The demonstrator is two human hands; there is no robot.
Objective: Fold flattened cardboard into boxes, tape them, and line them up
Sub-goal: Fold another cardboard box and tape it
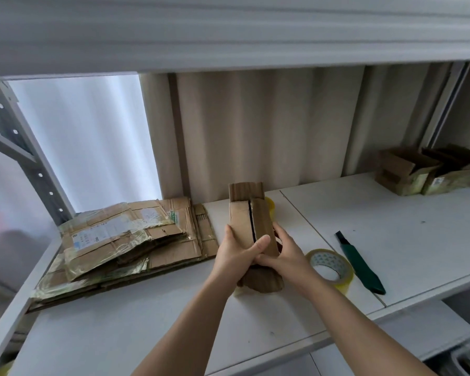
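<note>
A small brown cardboard box [251, 213] stands on the white shelf [152, 318], its two upper flaps folded together with a dark seam between them. My left hand [235, 255] grips its left side, thumb across the seam. My right hand [284, 252] holds its right side, fingers tucked under the flap. A roll of clear tape [330, 267] lies just right of my right hand. A stack of flattened cardboard [122, 240] with old tape and labels sits to the left. Two folded boxes [429, 172] stand side by side at the far right.
A green-handled utility knife [360, 263] lies right of the tape roll. A second yellowish tape roll [269, 203] peeks out behind the held box. A shelf board hangs overhead; a metal upright [30, 158] stands at the left. A curtain hangs behind.
</note>
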